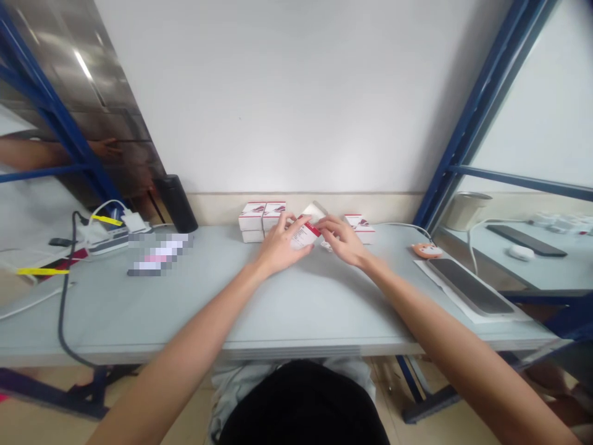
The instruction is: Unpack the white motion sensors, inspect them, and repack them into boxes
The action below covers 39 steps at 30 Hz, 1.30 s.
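Between my two hands, tilted over the middle of the table, is a small white and red cardboard box [303,237] with a flap raised at its top. My left hand [281,243] grips its left side, thumb underneath and fingers across the top. On the right edge, near the red band, the bent fingers of my right hand [341,238] pinch the box. Stacked white boxes [252,221] with red trim stand just left of my left hand. Another such box [361,227] sits behind my right hand, partly covered by it.
A black cylinder [178,203] stands at the back left, near a power strip [113,242] with plugs and cables. To the right lie a dark phone-like slab [467,285] on white paper and an orange and white object [426,250]. Blue metal posts [456,148] flank the table.
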Motion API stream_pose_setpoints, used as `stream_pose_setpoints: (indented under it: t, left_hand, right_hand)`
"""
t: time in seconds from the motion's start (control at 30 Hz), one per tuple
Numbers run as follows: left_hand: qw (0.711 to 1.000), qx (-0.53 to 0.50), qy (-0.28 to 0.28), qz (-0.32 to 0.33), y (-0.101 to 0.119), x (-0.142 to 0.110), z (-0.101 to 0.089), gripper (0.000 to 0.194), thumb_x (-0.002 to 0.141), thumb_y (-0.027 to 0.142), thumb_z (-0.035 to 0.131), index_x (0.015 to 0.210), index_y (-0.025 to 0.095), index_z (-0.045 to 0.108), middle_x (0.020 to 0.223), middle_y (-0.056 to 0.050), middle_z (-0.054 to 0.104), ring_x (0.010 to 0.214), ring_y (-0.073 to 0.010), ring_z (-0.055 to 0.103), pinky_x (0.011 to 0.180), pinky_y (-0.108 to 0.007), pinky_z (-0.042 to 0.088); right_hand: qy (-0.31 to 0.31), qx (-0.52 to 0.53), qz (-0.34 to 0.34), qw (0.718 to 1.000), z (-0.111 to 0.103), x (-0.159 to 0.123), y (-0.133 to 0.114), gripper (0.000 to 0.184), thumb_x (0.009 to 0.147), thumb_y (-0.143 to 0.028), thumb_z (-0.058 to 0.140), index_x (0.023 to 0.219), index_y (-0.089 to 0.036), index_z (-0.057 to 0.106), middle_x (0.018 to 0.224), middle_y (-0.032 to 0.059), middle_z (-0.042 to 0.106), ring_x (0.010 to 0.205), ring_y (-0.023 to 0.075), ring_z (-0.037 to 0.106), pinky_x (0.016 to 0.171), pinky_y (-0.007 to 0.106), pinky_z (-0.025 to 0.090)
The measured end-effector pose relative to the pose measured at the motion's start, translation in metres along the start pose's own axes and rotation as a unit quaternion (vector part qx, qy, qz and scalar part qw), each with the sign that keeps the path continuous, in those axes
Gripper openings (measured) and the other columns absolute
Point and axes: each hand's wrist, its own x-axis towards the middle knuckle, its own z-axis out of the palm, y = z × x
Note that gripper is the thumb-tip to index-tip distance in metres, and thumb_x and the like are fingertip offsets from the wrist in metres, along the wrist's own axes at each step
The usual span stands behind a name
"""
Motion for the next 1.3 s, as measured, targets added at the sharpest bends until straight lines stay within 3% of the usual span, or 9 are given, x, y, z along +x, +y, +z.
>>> stream_pose_setpoints:
  t: [0.13, 0.33, 0.53, 0.73, 1.03, 1.13, 1.3]
  left_hand:
    - [0.999, 0.004, -0.007, 0.040, -0.002, 0.000, 0.002, 0.066, 0.089, 0.042, 0.078, 0.151, 0.040, 0.054, 0.142, -0.006, 0.048, 0.120, -0.0271, 0.064, 0.101, -0.042, 0.057]
    - [0.999, 0.015, -0.017, 0.043, 0.000, -0.001, 0.001, 0.066, 0.090, 0.043, 0.076, 0.152, 0.043, 0.054, 0.143, -0.005, 0.048, 0.117, -0.0262, 0.065, 0.098, -0.041, 0.059]
    - [0.998, 0.029, -0.032, 0.051, -0.004, -0.003, 0.001, 0.065, 0.091, 0.047, 0.075, 0.153, 0.045, 0.053, 0.145, -0.004, 0.046, 0.115, -0.0263, 0.065, 0.098, -0.042, 0.058]
    - [0.998, 0.037, -0.018, 0.050, -0.009, -0.001, 0.001, 0.065, 0.092, 0.045, 0.074, 0.153, 0.044, 0.053, 0.144, -0.005, 0.048, 0.117, -0.0265, 0.064, 0.101, -0.043, 0.057]
    - [0.998, 0.040, -0.032, 0.041, -0.005, 0.000, -0.003, 0.067, 0.091, 0.045, 0.074, 0.154, 0.047, 0.051, 0.144, -0.005, 0.047, 0.112, -0.0254, 0.064, 0.096, -0.042, 0.058]
    - [0.997, 0.045, -0.041, 0.040, -0.006, -0.001, -0.004, 0.067, 0.093, 0.044, 0.073, 0.155, 0.048, 0.050, 0.143, -0.004, 0.048, 0.108, -0.0246, 0.065, 0.096, -0.043, 0.058]
    - [0.999, 0.030, -0.028, 0.029, -0.011, -0.001, -0.001, 0.067, 0.093, 0.046, 0.073, 0.155, 0.048, 0.049, 0.143, -0.004, 0.047, 0.118, -0.0275, 0.064, 0.100, -0.044, 0.057]
  right_hand:
    - [0.003, 0.048, 0.019, 0.999, -0.001, 0.002, -0.005, 0.015, 0.091, -0.023, 0.051, 0.090, -0.022, 0.066, 0.107, 0.0053, 0.069, 0.098, 0.0224, 0.064, 0.081, 0.034, 0.048]
    - [-0.024, 0.087, 0.092, 0.992, -0.004, 0.005, -0.009, 0.019, 0.083, -0.023, 0.050, 0.092, -0.021, 0.066, 0.098, 0.0035, 0.067, 0.081, 0.0189, 0.060, 0.077, 0.035, 0.048]
    - [-0.094, 0.116, 0.079, 0.986, -0.016, 0.006, -0.010, 0.020, 0.086, -0.024, 0.055, 0.094, -0.021, 0.074, 0.117, 0.0068, 0.066, 0.093, 0.0202, 0.064, 0.082, 0.036, 0.050]
    - [-0.087, 0.075, 0.043, 0.992, -0.011, 0.005, -0.011, 0.026, 0.095, -0.020, 0.051, 0.102, -0.022, 0.075, 0.124, 0.0082, 0.068, 0.116, 0.0243, 0.065, 0.098, 0.041, 0.050]
    - [-0.071, 0.009, 0.019, 0.997, -0.010, 0.004, -0.002, 0.027, 0.083, -0.010, 0.053, 0.098, -0.023, 0.071, 0.123, 0.0077, 0.064, 0.100, 0.0218, 0.064, 0.086, 0.037, 0.052]
    - [-0.078, 0.003, 0.017, 0.997, -0.008, 0.003, -0.003, 0.022, 0.085, -0.012, 0.055, 0.101, -0.022, 0.067, 0.119, 0.0078, 0.064, 0.090, 0.0195, 0.064, 0.082, 0.036, 0.052]
    - [-0.054, -0.008, 0.021, 0.998, -0.006, 0.002, -0.001, 0.013, 0.091, -0.021, 0.062, 0.104, -0.023, 0.063, 0.110, 0.0047, 0.067, 0.084, 0.0174, 0.064, 0.076, 0.032, 0.050]
